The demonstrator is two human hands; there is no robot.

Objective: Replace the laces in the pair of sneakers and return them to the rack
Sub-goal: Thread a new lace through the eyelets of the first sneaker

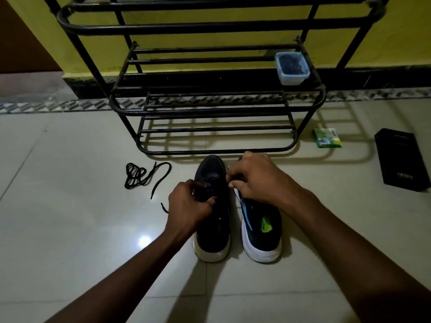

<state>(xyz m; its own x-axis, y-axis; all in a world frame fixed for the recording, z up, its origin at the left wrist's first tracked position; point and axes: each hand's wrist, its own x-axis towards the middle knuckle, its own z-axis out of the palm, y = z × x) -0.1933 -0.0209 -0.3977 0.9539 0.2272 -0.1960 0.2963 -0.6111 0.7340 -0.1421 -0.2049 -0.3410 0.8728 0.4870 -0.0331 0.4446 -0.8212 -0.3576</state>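
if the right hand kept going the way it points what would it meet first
Likely the left sneaker: the right hand points at its lace area, fingertips apparently touching it; depth unclear.

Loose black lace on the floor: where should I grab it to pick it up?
Probably the straight tail of the loose lace, near its tip. Come from above with a fingertip grip: it lies flat on the tiled floor, clear of the bundled loops.

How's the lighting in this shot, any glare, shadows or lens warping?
Head view: dim overall; a glare spot on the floor beside the left sneaker; the rack throws barred shadows rightward; wide-angle lens bows the rack's bars.
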